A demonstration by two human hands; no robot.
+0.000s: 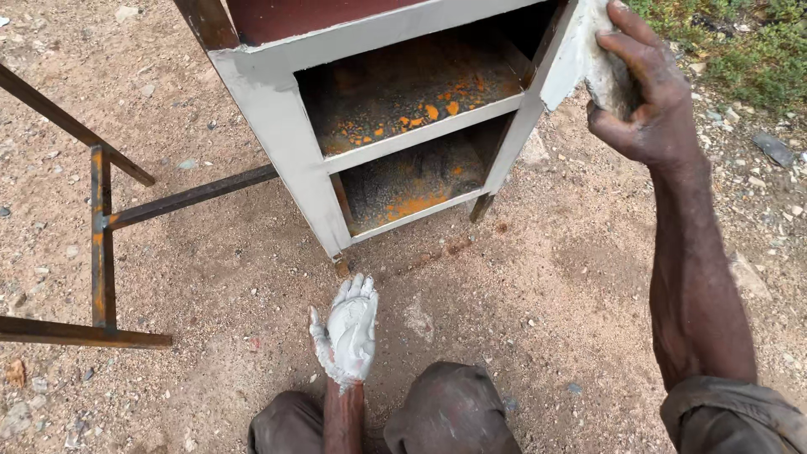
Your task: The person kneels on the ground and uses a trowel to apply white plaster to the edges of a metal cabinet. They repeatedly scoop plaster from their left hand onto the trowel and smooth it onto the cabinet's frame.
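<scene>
Pressing a pale pad, rag or sponge, can't tell which (607, 71), against the outer face of the cabinet's right side panel (561, 59): that's the right hand (647, 101), fingers curled over the pad's far edge, closed on it fairly tight. Pad looks soft and loaded with the same whitish paste, so likely slippery; best held by wrapping the fingers across its back as shown, not pinched at a corner.

Left hand (349, 332) is low, near the ground in front of the knees, fingers spread and flat-ish, holding nothing. It's coated thick in white filler or paint.

The small metal cabinet (277, 126) stands on sandy ground (521, 277), tilted in view, open front towards the camera. Grey-white frame, two shelves: upper shelf (403, 84) and lower shelf (403, 181), both rusty with orange patches. Judgement: sheet steel, stiff, moderately heavy, edges maybe sharp; wet coating on the outside means grab it by bare shelf edges or legs.

Rusty angle-iron frame (101, 235) lies to the left, apart from the cabinet. Grass patch (740, 42) top right. Person's knees (445, 412) at bottom edge.
</scene>
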